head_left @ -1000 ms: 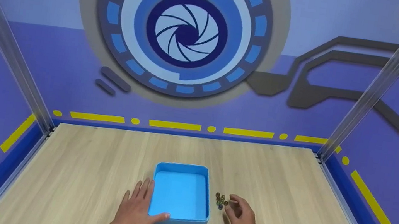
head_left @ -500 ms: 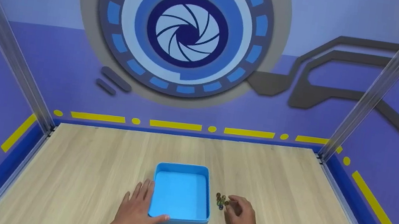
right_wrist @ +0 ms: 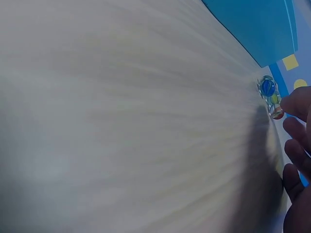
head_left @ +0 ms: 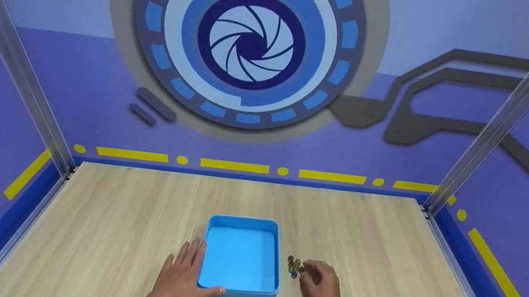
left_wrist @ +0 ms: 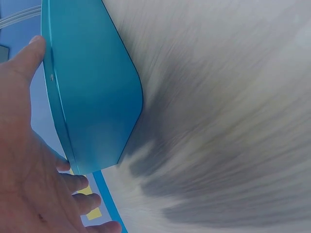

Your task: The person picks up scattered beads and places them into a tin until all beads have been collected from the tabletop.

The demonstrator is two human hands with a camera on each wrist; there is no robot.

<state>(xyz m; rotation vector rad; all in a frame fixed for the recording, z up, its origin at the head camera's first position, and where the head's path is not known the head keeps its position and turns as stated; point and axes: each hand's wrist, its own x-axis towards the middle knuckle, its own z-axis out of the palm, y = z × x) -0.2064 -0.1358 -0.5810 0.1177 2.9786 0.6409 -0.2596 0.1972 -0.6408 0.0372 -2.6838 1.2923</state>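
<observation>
My left hand (head_left: 178,275) rests against a light blue square box (head_left: 236,295), its straight fingers along the left side and thumb on the near rim. In the left wrist view the thumb tip touches the rim of the box (left_wrist: 92,87). To the right of the box, several small glass marbles (head_left: 292,266) lie in a tight cluster. My right hand (head_left: 324,291) is at the cluster's right edge, with curled thumb and index finger pinching the nearest marble (head_left: 301,269). In the right wrist view that marble (right_wrist: 277,112) shows at the thumb tip, beside a blue marble (right_wrist: 267,88).
All of this stands on a light wood table (head_left: 143,204). Behind it rises a purple printed wall (head_left: 65,89), and metal posts (head_left: 487,112) mark the back corners. Blue-edged side panels border the table left and right.
The right hand's fingertips have drawn slightly closer to the nearest marble. Left hand and box keep their places; the head view has shifted a little.
</observation>
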